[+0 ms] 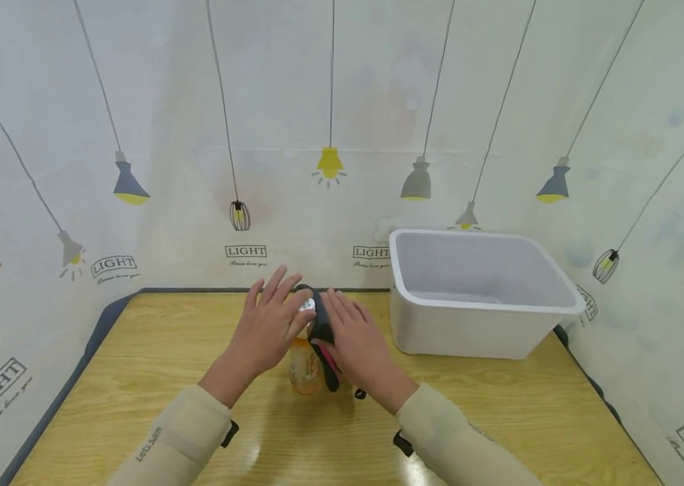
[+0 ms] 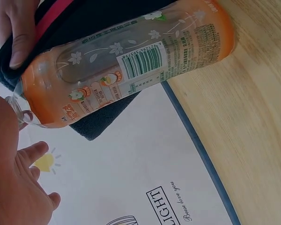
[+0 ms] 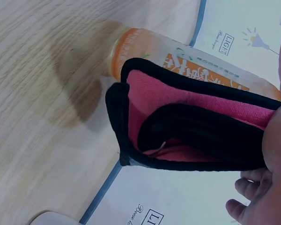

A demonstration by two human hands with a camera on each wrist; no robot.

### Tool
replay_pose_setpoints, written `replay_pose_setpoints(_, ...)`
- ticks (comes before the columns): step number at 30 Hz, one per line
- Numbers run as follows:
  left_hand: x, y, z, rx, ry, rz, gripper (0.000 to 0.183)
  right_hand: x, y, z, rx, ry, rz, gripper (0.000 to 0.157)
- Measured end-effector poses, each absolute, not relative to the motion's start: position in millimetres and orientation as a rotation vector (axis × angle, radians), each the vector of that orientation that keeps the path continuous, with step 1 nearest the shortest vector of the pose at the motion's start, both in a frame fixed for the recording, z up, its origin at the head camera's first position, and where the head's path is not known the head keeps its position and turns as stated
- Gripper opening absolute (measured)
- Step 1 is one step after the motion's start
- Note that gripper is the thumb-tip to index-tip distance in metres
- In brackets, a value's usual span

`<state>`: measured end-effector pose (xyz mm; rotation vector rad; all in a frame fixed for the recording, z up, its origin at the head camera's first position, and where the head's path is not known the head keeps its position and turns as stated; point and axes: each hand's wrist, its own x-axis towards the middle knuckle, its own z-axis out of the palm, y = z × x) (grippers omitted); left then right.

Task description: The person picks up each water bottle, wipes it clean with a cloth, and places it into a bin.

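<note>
A plastic bottle (image 1: 305, 371) with an orange, flower-printed label (image 2: 103, 70) stands upright on the wooden table. My left hand (image 1: 263, 331) pinches it at the top by the white cap (image 1: 307, 306) between thumb and index finger, the other fingers spread. On the bottle's right side, my right hand (image 1: 361, 343) grips a black fabric wrap (image 3: 201, 136) with a pink lining. This wrap lies alongside the bottle, its black-edged open end facing the right wrist camera. A black strap-like flap is folded inside it. The right thumb (image 2: 21, 49) presses on the dark cloth.
To the right at the back stands a white plastic bin (image 1: 457, 331), its rim above the tabletop. A patterned backdrop (image 1: 293, 202) with printed lamps rises behind the table (image 1: 135, 364) and along both sides.
</note>
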<state>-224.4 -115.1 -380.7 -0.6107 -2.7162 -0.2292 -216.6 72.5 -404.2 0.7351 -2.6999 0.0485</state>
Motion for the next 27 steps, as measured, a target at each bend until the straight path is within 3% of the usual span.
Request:
replay_pose_setpoints(7,-225.0,-117.8,-379.9,-0.609,-2.708,-0.241,0.047,-217.2,77.3,-416.6,0.744,-2.734,-0.041,0.074)
replay_pose_setpoints(27,-226.0,-115.7,-380.2,-0.644,-2.680,-0.268,0.044,-211.5,73.6,-504.8,0.725,-2.985,-0.218,0.077)
